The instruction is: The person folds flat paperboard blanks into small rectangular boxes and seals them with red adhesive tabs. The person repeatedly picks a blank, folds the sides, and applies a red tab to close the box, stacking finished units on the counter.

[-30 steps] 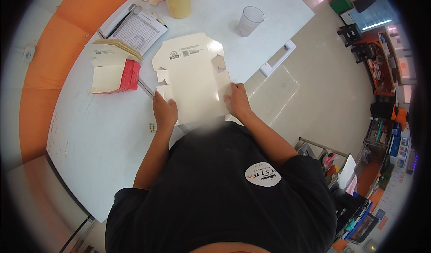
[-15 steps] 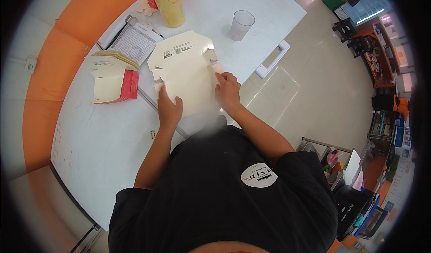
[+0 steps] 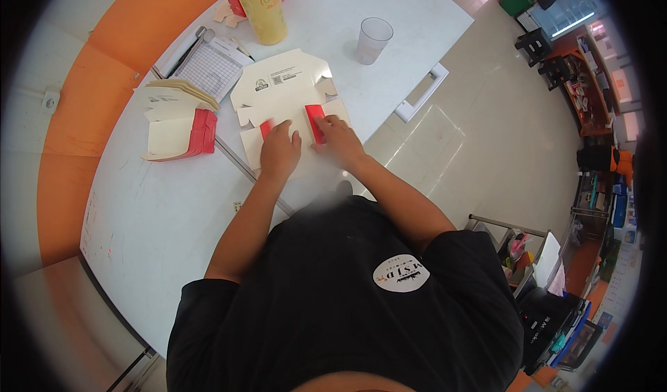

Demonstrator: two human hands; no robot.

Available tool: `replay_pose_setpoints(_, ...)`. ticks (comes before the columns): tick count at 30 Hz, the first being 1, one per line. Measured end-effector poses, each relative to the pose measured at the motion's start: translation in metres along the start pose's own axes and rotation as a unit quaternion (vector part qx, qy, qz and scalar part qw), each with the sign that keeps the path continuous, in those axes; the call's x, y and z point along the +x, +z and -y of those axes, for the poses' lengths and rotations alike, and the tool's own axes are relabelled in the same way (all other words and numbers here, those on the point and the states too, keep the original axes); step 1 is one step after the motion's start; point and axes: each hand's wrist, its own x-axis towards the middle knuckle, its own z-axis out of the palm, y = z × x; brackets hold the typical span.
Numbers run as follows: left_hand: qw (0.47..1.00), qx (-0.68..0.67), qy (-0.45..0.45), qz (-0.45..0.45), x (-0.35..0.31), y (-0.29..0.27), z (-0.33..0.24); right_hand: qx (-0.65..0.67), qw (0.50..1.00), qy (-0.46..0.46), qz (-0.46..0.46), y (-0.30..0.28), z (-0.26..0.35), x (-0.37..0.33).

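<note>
Carton blank (image 3: 289, 103) extends lengthwise ahead from beneath my left hand (image 3: 281, 153) and right hand (image 3: 340, 140), both unclenched, resting on red flaps (image 3: 313, 111).

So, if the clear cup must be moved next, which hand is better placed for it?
Probably the right hand: it is nearer to the clear cup, which stands beyond the carton's far right corner. The left hand is farther away, at the carton's left red flap.

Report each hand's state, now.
Left hand: open, fingers on the left red flap.
Right hand: open, fingers on the right red flap.
</note>
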Motion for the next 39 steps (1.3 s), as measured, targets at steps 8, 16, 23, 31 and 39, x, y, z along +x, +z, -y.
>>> replay_pose_setpoints(8,0.878,-0.416,-0.171,0.163,0.025,0.048,-0.014,0.193,0.970,0.087,0.116,-0.026,-0.022,-0.005)
replay_pose_setpoints(16,0.827,-0.475,-0.216,0.209,0.037,0.048,0.001,0.238,0.956,0.153,0.071,-0.009,-0.060,-0.010)
replay_pose_setpoints(23,0.703,-0.658,-0.211,0.168,0.015,0.013,-0.016,0.173,0.950,0.251,-0.062,0.001,-0.061,-0.011)
replay_pose_setpoints(31,0.652,-0.734,-0.141,0.126,0.025,0.016,-0.007,0.202,0.964,0.160,-0.065,-0.029,0.000,-0.054)
replay_pose_setpoints(39,0.709,-0.675,-0.126,0.162,0.028,0.027,0.000,0.179,0.968,-0.130,-0.117,-0.015,-0.014,-0.038)
